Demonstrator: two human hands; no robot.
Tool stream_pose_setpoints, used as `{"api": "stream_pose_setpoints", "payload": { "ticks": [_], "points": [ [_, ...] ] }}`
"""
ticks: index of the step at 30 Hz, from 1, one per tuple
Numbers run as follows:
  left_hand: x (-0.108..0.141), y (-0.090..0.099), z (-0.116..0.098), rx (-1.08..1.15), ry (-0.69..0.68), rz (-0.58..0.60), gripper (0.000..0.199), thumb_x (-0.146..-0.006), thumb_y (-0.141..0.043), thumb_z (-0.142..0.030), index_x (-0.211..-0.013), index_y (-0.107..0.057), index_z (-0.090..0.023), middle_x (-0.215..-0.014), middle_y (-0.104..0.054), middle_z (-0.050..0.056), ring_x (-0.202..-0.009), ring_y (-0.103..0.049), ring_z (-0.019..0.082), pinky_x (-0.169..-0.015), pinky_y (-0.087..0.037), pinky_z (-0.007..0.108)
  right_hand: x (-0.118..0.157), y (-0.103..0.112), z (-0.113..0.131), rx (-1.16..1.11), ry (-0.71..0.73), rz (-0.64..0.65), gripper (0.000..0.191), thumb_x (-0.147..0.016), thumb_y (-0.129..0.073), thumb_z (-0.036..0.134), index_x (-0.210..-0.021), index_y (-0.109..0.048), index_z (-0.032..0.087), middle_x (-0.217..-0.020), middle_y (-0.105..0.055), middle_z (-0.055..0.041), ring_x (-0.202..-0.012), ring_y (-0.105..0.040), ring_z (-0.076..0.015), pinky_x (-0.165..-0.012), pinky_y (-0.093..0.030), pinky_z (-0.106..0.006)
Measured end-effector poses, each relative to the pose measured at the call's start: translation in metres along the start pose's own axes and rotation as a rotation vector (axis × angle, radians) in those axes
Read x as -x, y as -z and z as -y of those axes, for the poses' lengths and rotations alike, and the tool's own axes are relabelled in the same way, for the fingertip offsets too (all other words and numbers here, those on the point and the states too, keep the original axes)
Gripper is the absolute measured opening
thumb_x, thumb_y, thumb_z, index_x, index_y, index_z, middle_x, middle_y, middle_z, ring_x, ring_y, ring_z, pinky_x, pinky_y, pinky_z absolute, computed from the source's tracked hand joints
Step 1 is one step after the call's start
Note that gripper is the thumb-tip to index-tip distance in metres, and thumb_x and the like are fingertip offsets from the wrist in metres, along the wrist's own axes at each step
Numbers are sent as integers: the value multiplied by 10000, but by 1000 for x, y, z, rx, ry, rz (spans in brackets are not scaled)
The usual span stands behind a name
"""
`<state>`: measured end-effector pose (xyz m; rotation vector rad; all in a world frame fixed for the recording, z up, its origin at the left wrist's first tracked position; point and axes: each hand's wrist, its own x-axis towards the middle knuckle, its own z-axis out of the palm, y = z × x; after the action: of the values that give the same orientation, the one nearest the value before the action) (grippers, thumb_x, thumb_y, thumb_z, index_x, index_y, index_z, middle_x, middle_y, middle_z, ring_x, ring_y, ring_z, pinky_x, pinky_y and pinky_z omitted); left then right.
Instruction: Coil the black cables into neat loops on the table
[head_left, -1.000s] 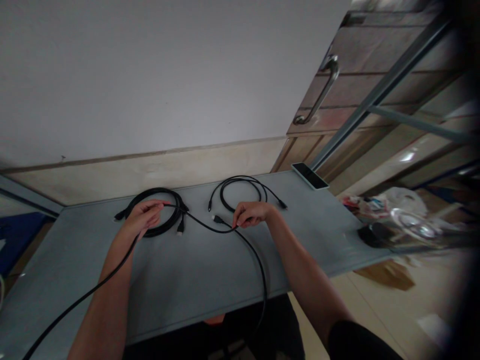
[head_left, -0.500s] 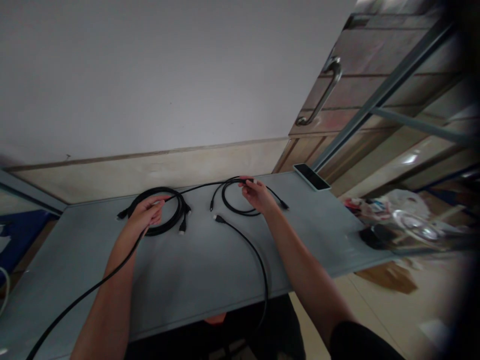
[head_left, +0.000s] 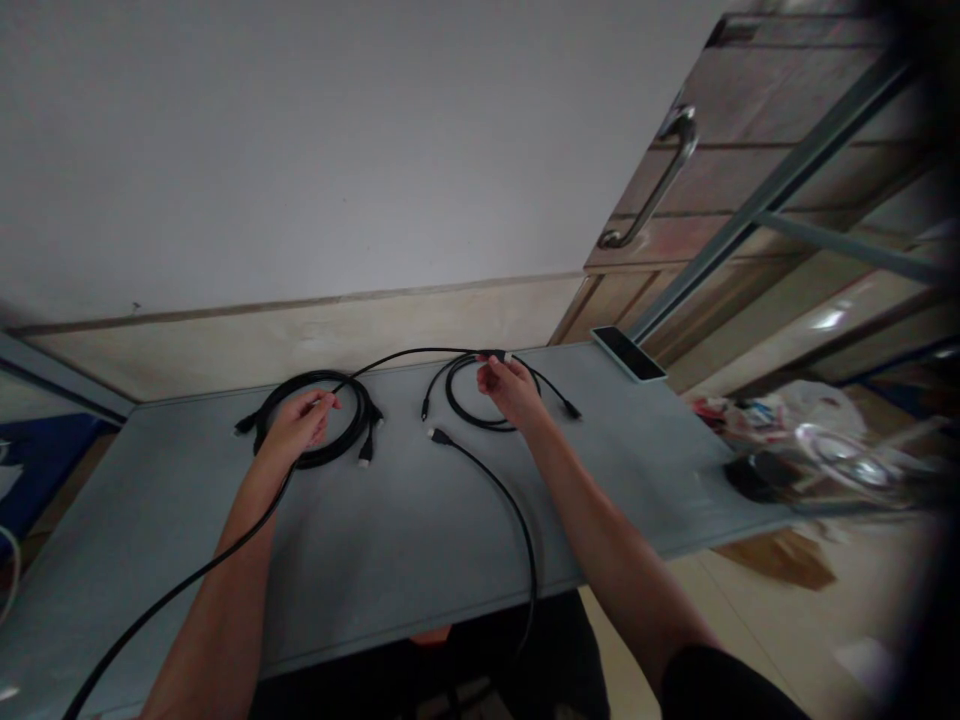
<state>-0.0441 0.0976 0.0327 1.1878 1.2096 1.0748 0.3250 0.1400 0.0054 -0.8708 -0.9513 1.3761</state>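
Observation:
A black cable (head_left: 409,352) arches between my two hands. My left hand (head_left: 301,422) is closed on its length, above a larger coil of black cable (head_left: 346,440) on the left of the table. From that hand the cable runs down past my left forearm to the bottom left. My right hand (head_left: 510,385) pinches the plug end (head_left: 496,355) of the same cable, over a smaller black coil (head_left: 457,408). Another plug with a pale metal tip (head_left: 441,437) lies between the coils; its cable curves down over the front edge.
The grey table (head_left: 390,560) stands against a white wall (head_left: 337,150). A phone-like device with a dark screen (head_left: 628,354) lies at the back right corner. Beyond are a door handle (head_left: 660,185), a dark round object (head_left: 757,475) and a cluttered metal frame.
The cable between my hands has gone from nearly straight to a slack upward arch. My left hand has shifted slightly; my right hand still holds the plug. The view has tilted a little.

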Motion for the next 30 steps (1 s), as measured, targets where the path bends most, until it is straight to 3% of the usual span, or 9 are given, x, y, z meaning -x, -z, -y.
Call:
{"api": "stream_pose_setpoints", "payload": {
  "ticks": [5,11,14,16,20,25,27,30],
  "points": [
    [-2,-3,3,43,-45,-46,269,-805,-705,-441,-772,-611,-191,-459,-339,-89,-320,-297,51,-348,-268,187,-2,4,-7,235,-56,23,380,-771,-721,510,-801,-659,136,-622,-599,-8,-509,-501,-75,-452,-379,-191],
    [0,-7,0,122,-104,-127,281,-813,-699,-447,-779,-561,-205,-473,-341,-95,-329,-286,48,-348,-265,182,10,0,-6,502,-401,449,398,-796,-696,465,-1003,-651,128,-699,-673,-29,-407,-471,-51,-340,-234,-176],
    [0,-6,1,184,-126,-143,285,-810,-705,-442,-788,-546,-206,-478,-335,-101,-333,-282,46,-354,-269,180,16,-5,-5,690,-449,640,423,-810,-683,510,-1016,-661,140,-701,-677,-28,-424,-497,-60,-364,-261,-176],
    [-2,-5,3,215,-135,-154,293,-813,-704,-443,-783,-535,-206,-476,-325,-106,-328,-283,46,-351,-262,177,20,-10,-6,835,-424,700,430,-786,-699,546,-949,-665,149,-657,-644,-5,-442,-501,-72,-398,-296,-185],
    [-3,-7,8,233,-169,-166,300,-828,-691,-439,-762,-521,-201,-474,-325,-105,-320,-279,49,-337,-248,174,30,-26,-11,1185,-261,667,351,-689,-796,459,-766,-636,155,-623,-597,16,-531,-523,-106,-478,-317,-215],
    [-4,-4,9,257,-173,-177,289,-823,-698,-435,-787,-536,-198,-489,-337,-101,-325,-290,49,-339,-260,173,33,-35,-6,1283,-26,677,179,-835,-633,283,-706,-652,161,-678,-635,-15,-646,-571,-148,-580,-348,-247],
    [-4,-1,8,274,-178,-175,287,-824,-698,-440,-805,-545,-198,-484,-317,-107,-324,-283,51,-342,-270,177,27,-29,0,1298,73,509,199,-891,-572,284,-782,-689,166,-726,-674,-45,-687,-607,-171,-620,-382,-257],
    [-4,0,6,294,-202,-188,304,-823,-700,-455,-804,-539,-198,-474,-298,-113,-320,-267,49,-345,-269,177,13,-11,6,1335,249,133,281,-947,-499,326,-950,-728,162,-835,-725,-106,-774,-656,-223,-710,-444,-296]
  ]
}}
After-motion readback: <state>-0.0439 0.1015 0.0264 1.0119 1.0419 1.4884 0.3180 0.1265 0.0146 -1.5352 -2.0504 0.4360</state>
